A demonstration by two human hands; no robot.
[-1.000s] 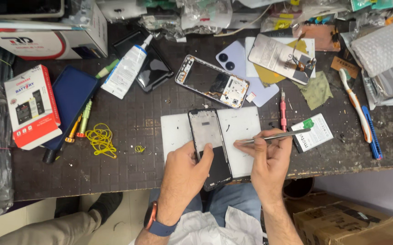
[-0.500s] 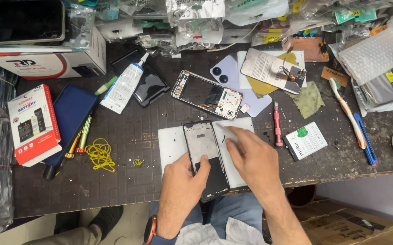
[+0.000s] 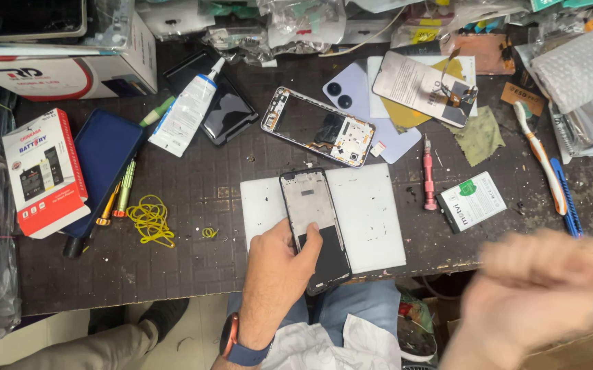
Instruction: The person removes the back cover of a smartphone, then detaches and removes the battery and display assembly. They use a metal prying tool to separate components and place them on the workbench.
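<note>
Head view: left hand [image 3: 279,270] clamped on the lower end of the phone display frame [image 3: 315,226], thumb on its face, frame lying on the white work mat [image 3: 372,212] at the table's near edge. Right hand [image 3: 536,294] is off the bench, motion-blurred; can't tell its grip. Opened phone chassis [image 3: 318,126] and purple back cover [image 3: 361,103] lie apart beyond the mat, pink screwdriver [image 3: 429,173] just right of it. My read: teardown done, reassembly still open.

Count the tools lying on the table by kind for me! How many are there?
Screwdrivers: 3 – one pink, one green, one orange
Toothbrushes: 2 – one orange and white, one blue
Glue tubes: 1 – white with a blue band
Total: 6
</note>
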